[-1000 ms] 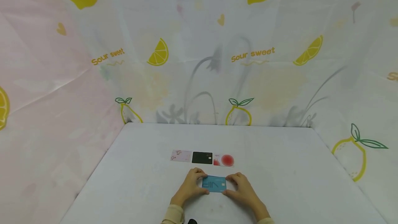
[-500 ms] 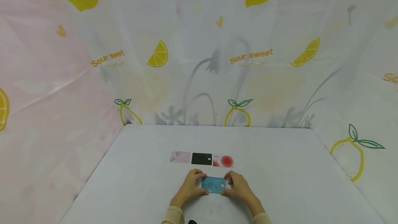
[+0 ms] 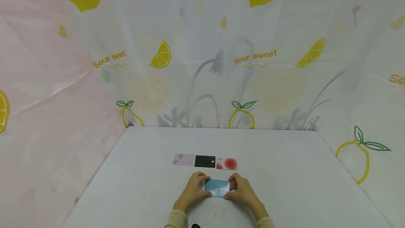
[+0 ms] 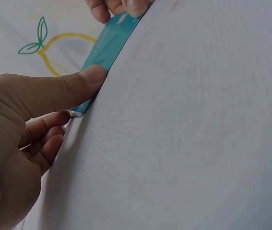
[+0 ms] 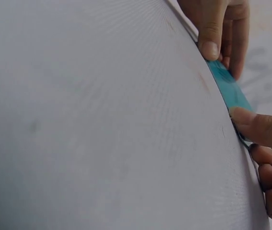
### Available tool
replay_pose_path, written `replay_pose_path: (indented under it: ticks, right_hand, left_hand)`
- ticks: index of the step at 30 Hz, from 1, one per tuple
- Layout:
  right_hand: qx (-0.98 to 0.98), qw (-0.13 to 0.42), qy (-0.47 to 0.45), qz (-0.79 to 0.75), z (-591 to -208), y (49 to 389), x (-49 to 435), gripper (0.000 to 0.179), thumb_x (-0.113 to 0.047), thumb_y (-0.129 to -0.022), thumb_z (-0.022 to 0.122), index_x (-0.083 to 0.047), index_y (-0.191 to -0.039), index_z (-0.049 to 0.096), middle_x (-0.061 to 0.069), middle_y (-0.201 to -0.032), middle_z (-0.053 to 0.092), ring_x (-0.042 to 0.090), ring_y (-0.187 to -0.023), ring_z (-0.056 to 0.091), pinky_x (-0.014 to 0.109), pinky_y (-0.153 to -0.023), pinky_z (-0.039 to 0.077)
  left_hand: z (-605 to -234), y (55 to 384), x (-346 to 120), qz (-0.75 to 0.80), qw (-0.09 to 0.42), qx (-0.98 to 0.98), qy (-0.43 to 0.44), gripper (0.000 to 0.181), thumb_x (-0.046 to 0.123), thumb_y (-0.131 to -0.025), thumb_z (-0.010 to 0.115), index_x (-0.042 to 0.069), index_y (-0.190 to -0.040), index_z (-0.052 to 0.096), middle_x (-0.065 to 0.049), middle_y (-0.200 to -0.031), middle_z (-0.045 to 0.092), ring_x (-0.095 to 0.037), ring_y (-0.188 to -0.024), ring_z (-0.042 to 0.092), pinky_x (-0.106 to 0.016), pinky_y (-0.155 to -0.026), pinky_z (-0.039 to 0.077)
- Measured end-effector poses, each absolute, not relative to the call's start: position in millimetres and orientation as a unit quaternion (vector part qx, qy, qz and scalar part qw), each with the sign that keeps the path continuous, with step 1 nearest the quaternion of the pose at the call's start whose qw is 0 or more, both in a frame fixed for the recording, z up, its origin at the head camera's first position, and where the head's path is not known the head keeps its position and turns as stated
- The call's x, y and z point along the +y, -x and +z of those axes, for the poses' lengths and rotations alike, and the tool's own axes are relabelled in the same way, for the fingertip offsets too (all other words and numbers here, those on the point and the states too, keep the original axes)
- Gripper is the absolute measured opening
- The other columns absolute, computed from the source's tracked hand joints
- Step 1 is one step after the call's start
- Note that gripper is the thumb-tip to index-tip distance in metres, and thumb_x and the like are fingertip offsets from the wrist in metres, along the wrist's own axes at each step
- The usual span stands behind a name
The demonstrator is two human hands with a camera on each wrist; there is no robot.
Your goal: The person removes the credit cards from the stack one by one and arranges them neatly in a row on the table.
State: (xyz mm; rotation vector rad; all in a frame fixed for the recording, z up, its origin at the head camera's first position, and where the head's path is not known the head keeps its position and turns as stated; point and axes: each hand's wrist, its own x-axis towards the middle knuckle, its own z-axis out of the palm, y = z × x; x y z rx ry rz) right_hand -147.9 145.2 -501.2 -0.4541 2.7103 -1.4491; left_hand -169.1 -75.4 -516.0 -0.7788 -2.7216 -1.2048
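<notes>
A blue bank-style card [image 3: 217, 188] is held level between both hands at the near middle of the table, and glare washes over its face in the head view. My left hand [image 3: 193, 191] pinches its left end; in the left wrist view the thumb [image 4: 93, 75] lies on the card's face with the fingers behind it. At the other end, my right hand [image 3: 243, 192] pinches with its thumb [image 5: 242, 116] on the face and curled fingers beyond. Whether the card touches the table cannot be told.
Just beyond the hands lie three cards in a row: a pale pink one [image 3: 183, 159], a black one [image 3: 205, 161] and a white one with red circles [image 3: 226, 163]. The white table [image 3: 284, 171] meets a lemon-print cloth [image 3: 202, 87] at its back and sides.
The blue card has tilted, so that glare now hides its VIP lettering, which showed before. My right hand has shifted slightly left along the card; my left hand has hardly moved.
</notes>
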Motion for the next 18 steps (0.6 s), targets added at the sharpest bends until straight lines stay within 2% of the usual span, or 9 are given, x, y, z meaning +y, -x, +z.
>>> replay_pose_path:
  ticks: [8,12,18]
  right_hand:
    - [0.868,0.048,0.147,-0.471,-502.5,149.2,141.5,0.062,-0.007,-0.067,0.083,0.008,-0.117,0.051,0.0,-0.078,0.049,0.009,-0.069,0.045,0.019,-0.062,0.042]
    - [0.879,0.036,0.166,-0.445,-505.3,149.4,139.1,0.062,-0.009,-0.066,0.083,0.009,-0.117,0.053,-0.001,-0.078,0.045,0.006,-0.069,0.042,0.02,-0.061,0.039]
    - [0.877,0.018,0.186,-0.443,-504.1,149.0,143.2,0.06,-0.014,-0.07,0.082,0.009,-0.118,0.054,-0.002,-0.081,0.048,0.006,-0.072,0.044,0.021,-0.063,0.042]
  left_hand:
    - [-514.7,168.5,-75.4,-0.382,0.022,-0.892,0.242,0.049,0.018,-0.066,0.085,-0.003,-0.106,0.066,-0.006,-0.1,0.054,-0.021,-0.089,0.049,-0.033,-0.081,0.045]
    - [-513.7,167.9,-75.9,-0.386,0.02,-0.89,0.242,0.048,0.02,-0.067,0.084,-0.003,-0.105,0.067,-0.006,-0.1,0.055,-0.021,-0.089,0.049,-0.034,-0.081,0.045]
    - [-514.9,169.2,-77.4,-0.398,0.035,-0.881,0.253,0.047,0.024,-0.066,0.085,-0.001,-0.101,0.068,-0.007,-0.102,0.06,-0.021,-0.089,0.055,-0.03,-0.078,0.048]
